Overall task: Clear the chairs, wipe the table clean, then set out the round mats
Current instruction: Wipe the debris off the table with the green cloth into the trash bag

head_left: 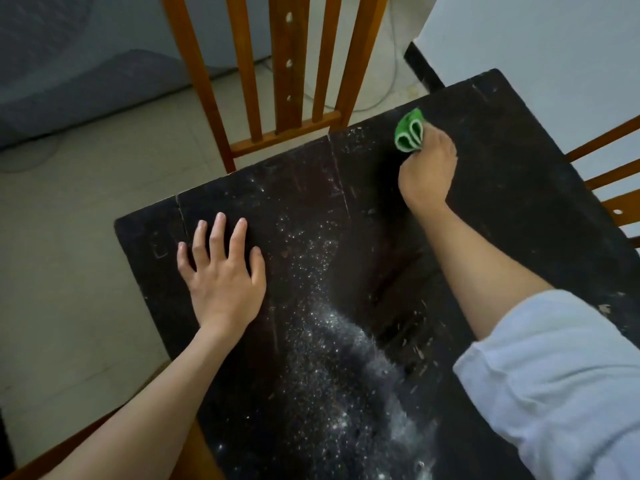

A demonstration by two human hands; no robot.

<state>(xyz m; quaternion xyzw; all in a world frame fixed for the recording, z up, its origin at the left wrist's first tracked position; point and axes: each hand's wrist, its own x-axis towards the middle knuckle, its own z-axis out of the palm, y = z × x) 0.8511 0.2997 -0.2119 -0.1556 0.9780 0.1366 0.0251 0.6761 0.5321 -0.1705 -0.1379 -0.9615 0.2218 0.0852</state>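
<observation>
The right hand (427,164) grips a folded green cloth (409,132) pressed on the far part of the dark wooden worktop (519,174). The left hand (221,271) rests flat, fingers spread, near the left edge. Risk: a stroke toward an edge could sweep the white powder (346,341) onto the tiled floor (69,271) or the slatted wooden chair (277,64) beyond. No round mats are in view.

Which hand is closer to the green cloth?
The right hand: it grips the green cloth at the table's far side. The left hand lies flat on the table, well away at the near left.
</observation>
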